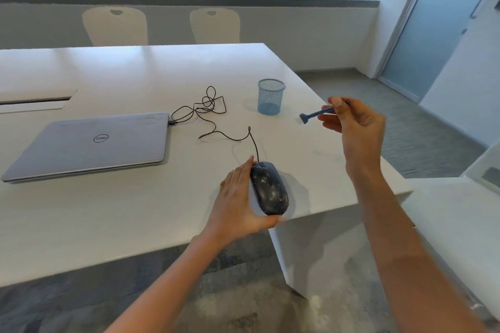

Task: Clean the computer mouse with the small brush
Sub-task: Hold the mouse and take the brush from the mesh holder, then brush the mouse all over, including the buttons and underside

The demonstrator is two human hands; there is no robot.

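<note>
A black wired computer mouse [269, 189], streaked with pale dust, lies near the front right corner of the white table [135, 213]. My left hand [238, 203] cups its left side, thumb under the rear end, fingers straight along the side. My right hand [354, 121] is raised over the table's right edge and pinches the handle of a small blue brush [313, 113]. The brush head points left and down, well above and to the right of the mouse.
The mouse cable [208, 108] loops across the table to a closed grey laptop [89, 143] at the left. A blue mesh pen cup [271, 96] stands behind the mouse. Two white chairs [213, 25] stand at the far side.
</note>
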